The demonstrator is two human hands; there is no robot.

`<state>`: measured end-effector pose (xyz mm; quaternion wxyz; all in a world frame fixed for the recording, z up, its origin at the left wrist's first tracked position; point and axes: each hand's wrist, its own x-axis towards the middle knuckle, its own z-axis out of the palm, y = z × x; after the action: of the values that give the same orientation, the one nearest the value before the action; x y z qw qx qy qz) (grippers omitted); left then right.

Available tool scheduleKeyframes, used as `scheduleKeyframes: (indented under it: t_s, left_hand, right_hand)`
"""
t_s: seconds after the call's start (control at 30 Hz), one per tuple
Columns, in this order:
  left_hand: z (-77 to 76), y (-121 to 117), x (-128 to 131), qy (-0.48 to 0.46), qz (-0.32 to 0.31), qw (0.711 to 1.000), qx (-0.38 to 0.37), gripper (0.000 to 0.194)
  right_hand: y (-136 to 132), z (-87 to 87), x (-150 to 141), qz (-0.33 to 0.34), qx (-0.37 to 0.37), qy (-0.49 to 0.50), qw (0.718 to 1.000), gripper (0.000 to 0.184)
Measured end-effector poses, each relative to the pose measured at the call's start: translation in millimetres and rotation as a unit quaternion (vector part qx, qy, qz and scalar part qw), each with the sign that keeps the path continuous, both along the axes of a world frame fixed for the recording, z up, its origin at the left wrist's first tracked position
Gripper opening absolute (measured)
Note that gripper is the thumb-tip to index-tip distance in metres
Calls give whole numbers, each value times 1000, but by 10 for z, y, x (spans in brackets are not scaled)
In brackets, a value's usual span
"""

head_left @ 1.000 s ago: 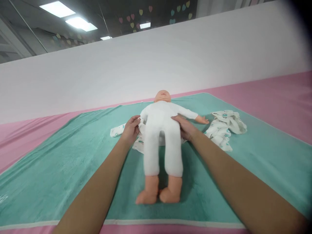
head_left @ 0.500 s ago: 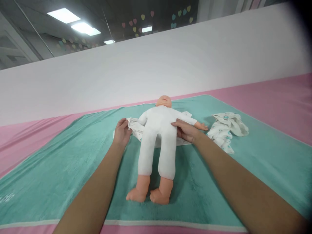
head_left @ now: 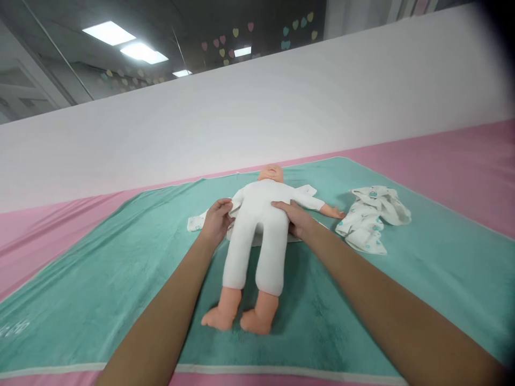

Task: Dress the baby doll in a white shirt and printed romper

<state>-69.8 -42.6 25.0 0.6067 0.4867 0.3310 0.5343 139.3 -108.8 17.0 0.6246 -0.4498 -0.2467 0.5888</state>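
Note:
A baby doll (head_left: 259, 228) with a white cloth body lies on its back on the green towel (head_left: 100, 279), head away from me, bare feet toward me. A white printed garment (head_left: 196, 222) is spread under its torso. My left hand (head_left: 216, 221) grips the doll's left flank with curled fingers. My right hand (head_left: 293, 219) clasps the doll's other side at the waist, thumb across its belly.
A second crumpled white printed garment (head_left: 372, 217) lies on the towel to the right of the doll. The towel covers a pink sheet (head_left: 450, 161). A white wall or board (head_left: 257, 118) rises behind the bed.
My left hand came back from the garment's edge to the doll's side. The doll shifted slightly left with its legs angled left, and both hands now clasp its waist.

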Motion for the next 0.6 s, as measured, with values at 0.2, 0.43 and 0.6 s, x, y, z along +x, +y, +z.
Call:
scheduleKeyframes:
  t_s: [0.2, 0.43, 0.6]
  left_hand:
    - [-78, -15, 117, 77, 42, 995, 42, 32]
    - [-48, -83, 169, 231, 168, 948, 141, 17]
    - [-85, -70, 151, 231, 162, 946, 158, 15]
  right_hand:
    - [-67, 84, 297, 86, 29, -61, 994, 46]
    - [-102, 69, 442, 110, 22, -73, 991, 44]
    - [-128, 86, 464, 110, 16, -88, 990, 48]
